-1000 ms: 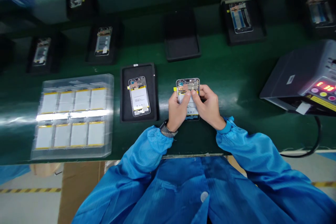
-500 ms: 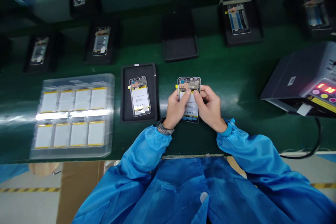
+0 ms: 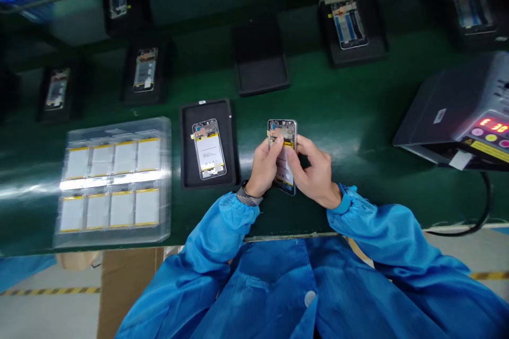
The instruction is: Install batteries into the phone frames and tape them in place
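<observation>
An opened phone (image 3: 287, 130) with a white battery inside is held over the green bench, tilted, its circuit board at the top end. Along its left side my left hand (image 3: 264, 165) is wrapped, thumb pressed near the battery's upper edge. My right hand (image 3: 315, 172) grips the opposite side, its thumb on the battery. The fingers beneath the phone are hidden. To the left, a second open phone (image 3: 209, 151) with a battery lies in a black tray (image 3: 191, 177).
Clear plastic trays (image 3: 165, 190) of white batteries lie at left on the green bench (image 3: 358, 100). A dark machine (image 3: 433, 100) with a red display stands at right. An unfilled black tray (image 3: 260, 58) and several phone-bearing trays are farther back.
The held phone has tilted and turned its right edge up, and my right thumb has moved lower and left on it. The whole view has shifted slightly.
</observation>
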`<state>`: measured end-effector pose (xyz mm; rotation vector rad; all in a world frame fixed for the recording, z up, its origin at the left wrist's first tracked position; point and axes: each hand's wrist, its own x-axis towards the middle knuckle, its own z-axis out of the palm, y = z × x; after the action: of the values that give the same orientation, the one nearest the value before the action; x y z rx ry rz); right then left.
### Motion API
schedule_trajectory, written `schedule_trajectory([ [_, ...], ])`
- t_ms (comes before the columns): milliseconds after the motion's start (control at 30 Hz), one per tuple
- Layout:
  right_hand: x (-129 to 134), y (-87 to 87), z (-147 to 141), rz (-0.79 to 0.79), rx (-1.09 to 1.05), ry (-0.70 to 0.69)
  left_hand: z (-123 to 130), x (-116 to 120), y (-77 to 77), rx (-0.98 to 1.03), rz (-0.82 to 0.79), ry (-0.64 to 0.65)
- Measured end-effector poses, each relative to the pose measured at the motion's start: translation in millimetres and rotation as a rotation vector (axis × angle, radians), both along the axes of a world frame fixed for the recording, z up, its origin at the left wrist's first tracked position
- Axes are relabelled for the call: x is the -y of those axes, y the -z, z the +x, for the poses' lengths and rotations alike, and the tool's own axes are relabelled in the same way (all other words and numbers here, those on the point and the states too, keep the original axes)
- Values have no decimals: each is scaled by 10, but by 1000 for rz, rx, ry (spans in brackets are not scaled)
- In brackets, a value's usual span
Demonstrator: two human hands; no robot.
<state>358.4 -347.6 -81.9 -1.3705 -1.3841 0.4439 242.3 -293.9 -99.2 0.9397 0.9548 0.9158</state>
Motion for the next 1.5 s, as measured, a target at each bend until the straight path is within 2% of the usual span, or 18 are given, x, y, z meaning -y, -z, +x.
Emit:
schedule_trajectory([
  [267, 20, -48, 8, 63, 25, 29, -16, 19, 15, 53, -36, 55],
  [533, 4, 16, -10, 57, 42, 54, -5, 35, 4, -33, 28, -31],
  [767, -8, 38, 4, 106, 41, 27, -19, 39, 10, -52, 65, -22],
  [1000, -2, 64, -4, 84, 5, 38, -6, 30, -53, -104, 139, -53],
  [1267, 17, 90, 33, -16, -91, 48, 10, 51, -121, -136, 161, -75],
  [1367, 3, 126, 40, -42, -147, 65, -9, 38, -101, -104, 141, -38],
  [1500, -97, 154, 87, -130, -321, 94, -36, 11, -36, 73, 12, 141],
])
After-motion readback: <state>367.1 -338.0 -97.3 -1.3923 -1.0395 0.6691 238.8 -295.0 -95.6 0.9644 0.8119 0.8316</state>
